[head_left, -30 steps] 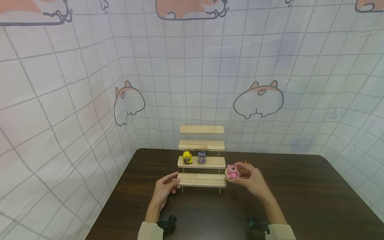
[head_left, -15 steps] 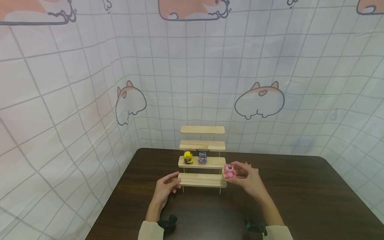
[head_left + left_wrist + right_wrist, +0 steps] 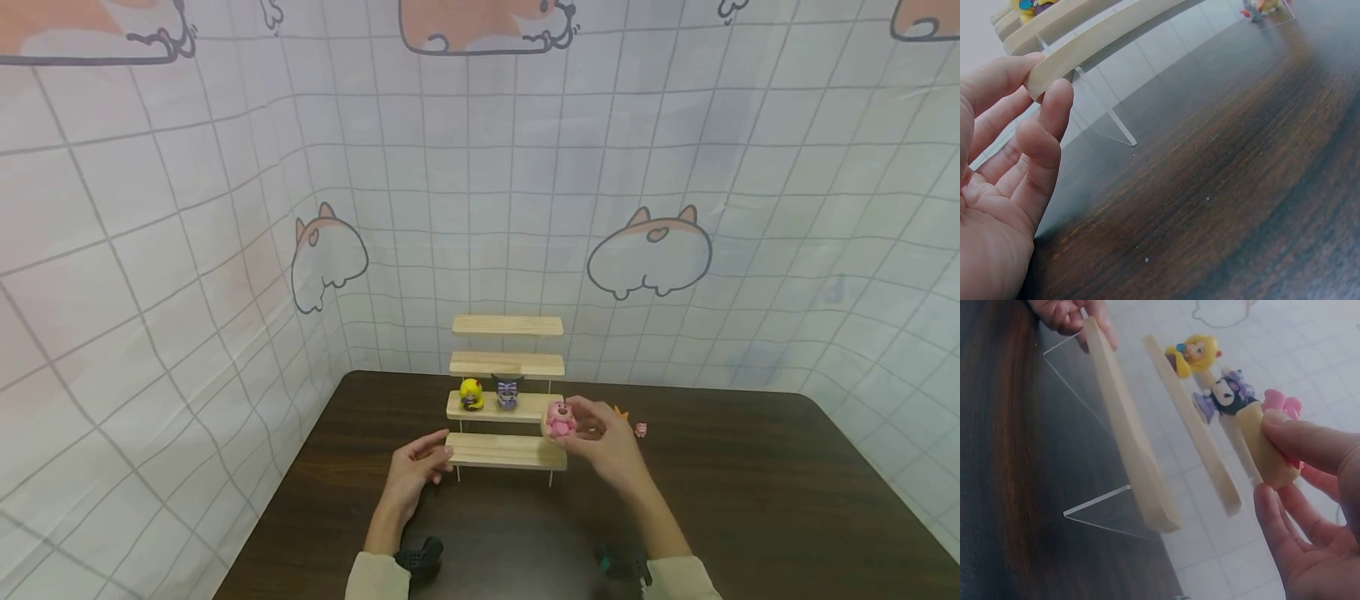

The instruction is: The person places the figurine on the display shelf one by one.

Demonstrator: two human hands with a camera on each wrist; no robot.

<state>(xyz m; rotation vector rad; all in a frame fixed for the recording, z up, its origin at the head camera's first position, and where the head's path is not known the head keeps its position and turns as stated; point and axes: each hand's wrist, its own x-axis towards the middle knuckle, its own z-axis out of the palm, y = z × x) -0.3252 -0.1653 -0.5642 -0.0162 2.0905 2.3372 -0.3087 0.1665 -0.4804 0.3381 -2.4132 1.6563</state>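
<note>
My right hand pinches a pink bear figurine with a cream-coloured back between thumb and fingers. It is in front of the right end of the third tier of a wooden tiered display stand. On that tier sit a yellow-haired figurine at the left and a black-and-purple figurine near the middle. At the lowest tier's left end, my left hand grips the board; the left wrist view shows the board's tip between its fingers.
Behind my right hand, a small orange piece and a small pink piece are on the dark wooden table. Clear supports carry the boards. A white grid curtain with dog drawings surrounds the table's back and sides.
My right hand has moved left and slightly up with the pink bear figurine, from beside the stand to in front of the third tier's right end. The left hand keeps its hold.
</note>
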